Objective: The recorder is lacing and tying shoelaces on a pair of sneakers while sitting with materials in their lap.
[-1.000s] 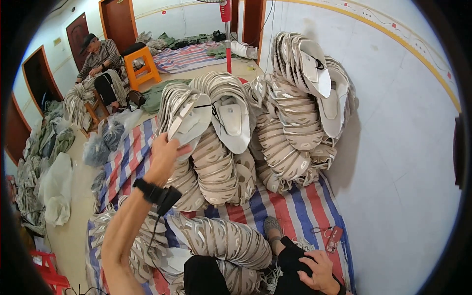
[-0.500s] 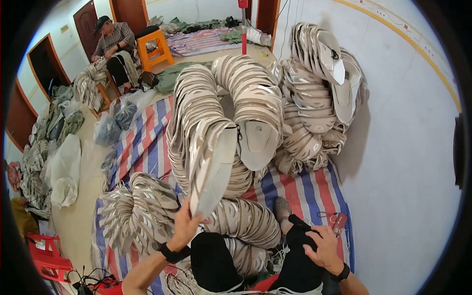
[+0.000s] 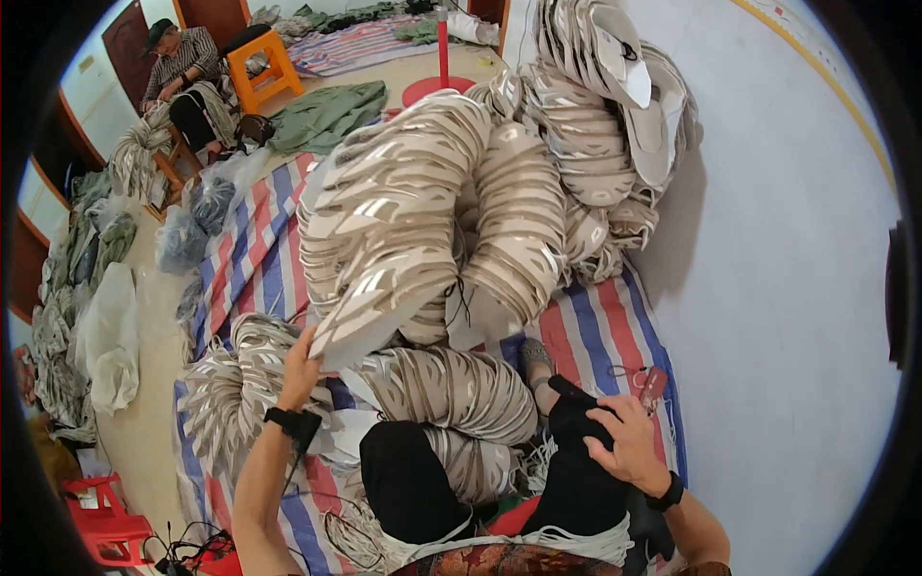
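Note:
My left hand [image 3: 300, 372] grips the near end of a long curved bundle of beige shoe-upper pieces [image 3: 384, 230] and holds it up over my lap. More strung bundles [image 3: 451, 389] lie across my black trousers. My right hand [image 3: 629, 444] rests flat on my right knee, holding nothing, with a dark watch on the wrist. A tall heap of the same pieces [image 3: 615, 106] leans against the white wall.
A striped blue, red and white tarp [image 3: 615, 336] covers the floor. Another person [image 3: 182, 72] sits at the far left by an orange stool [image 3: 264, 67]. Filled plastic bags [image 3: 106, 336] line the left side. A red plastic stool [image 3: 101, 518] stands at lower left.
My left hand has drawn the bundle end down and toward me. The view has tilted lower. My right hand has stayed on my knee.

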`<state>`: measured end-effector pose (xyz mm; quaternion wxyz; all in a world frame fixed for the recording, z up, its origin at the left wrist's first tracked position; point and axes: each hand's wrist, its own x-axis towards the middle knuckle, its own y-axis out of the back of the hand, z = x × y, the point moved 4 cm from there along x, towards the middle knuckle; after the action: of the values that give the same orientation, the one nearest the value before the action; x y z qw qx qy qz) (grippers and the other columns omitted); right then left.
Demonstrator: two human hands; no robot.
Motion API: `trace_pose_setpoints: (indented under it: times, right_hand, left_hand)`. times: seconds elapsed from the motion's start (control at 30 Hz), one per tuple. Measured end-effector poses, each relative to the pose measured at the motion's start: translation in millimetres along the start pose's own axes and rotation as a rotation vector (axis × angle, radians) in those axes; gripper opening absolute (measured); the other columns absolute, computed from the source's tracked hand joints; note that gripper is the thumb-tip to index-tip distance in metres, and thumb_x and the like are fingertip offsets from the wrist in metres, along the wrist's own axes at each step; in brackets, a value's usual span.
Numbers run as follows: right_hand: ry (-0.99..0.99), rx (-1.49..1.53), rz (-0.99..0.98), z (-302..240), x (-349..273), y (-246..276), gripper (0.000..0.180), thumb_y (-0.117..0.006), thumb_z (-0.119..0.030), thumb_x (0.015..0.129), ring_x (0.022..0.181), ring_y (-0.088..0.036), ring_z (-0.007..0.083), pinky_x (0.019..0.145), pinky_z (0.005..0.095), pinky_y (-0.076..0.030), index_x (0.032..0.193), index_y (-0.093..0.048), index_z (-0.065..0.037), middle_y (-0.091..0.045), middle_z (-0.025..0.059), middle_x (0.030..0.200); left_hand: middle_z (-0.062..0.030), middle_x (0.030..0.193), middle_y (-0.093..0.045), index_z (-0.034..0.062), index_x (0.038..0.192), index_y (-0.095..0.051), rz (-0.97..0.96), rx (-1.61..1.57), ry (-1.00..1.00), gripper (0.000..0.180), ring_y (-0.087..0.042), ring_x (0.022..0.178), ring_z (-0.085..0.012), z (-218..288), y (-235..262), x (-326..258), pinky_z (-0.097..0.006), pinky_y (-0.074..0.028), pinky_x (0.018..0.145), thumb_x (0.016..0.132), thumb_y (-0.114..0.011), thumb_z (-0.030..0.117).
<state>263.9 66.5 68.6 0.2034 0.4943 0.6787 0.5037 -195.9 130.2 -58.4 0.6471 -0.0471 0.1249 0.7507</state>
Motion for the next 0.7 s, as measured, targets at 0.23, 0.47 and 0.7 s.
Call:
trace_pose_setpoints:
  times: [0.23, 0.47, 0.7]
  right_hand:
    - [-0.009, -0.010, 0.002, 2.6, -6.6, 4.2, 0.035, -0.066, -0.020, 0.061, 0.089, -0.050, 0.0322, 0.073, 0.0403, -0.044, 0.092, -0.059, -0.005, -0.054, 0.0132, 0.098]
    - [-0.005, -0.018, -0.013, 8.1, -13.0, 3.8, 0.037, -0.068, -0.023, 0.060, 0.091, -0.051, 0.0312, 0.076, 0.0395, -0.044, 0.092, -0.060, -0.006, -0.054, 0.0125, 0.098]
    - [-0.397, 0.737, -0.132, 65.1, -6.7, 11.6, 0.026, -0.061, -0.015, 0.074, 0.086, -0.057, 0.0185, 0.078, 0.0303, -0.044, 0.097, -0.059, -0.003, -0.060, 0.0098, 0.090]
  left_hand:
    - [-0.0237, 0.102, -0.057, 0.0027, 0.129, -0.034, -0.394, 0.949, -0.221, 0.077, -0.058, 0.090, -0.0351, 15.5, 0.3, -22.0, -0.037, -0.047, 0.070, 0.064, -0.073, 0.018]
    - [-0.0063, 0.094, -0.060, 0.0012, 0.124, -0.041, -0.683, 0.334, -0.145, 0.046, -0.056, 0.085, -0.0124, 146.1, -135.0, 20.8, -0.026, -0.046, 0.075, 0.084, -0.058, 0.014]
    - [-0.0100, 0.119, -0.045, -0.0012, 0.129, -0.033, -0.443, -0.014, 0.024, 0.060, -0.044, 0.108, -0.0191, 127.2, -208.4, 117.0, -0.032, -0.040, 0.087, 0.087, -0.051, 0.038]
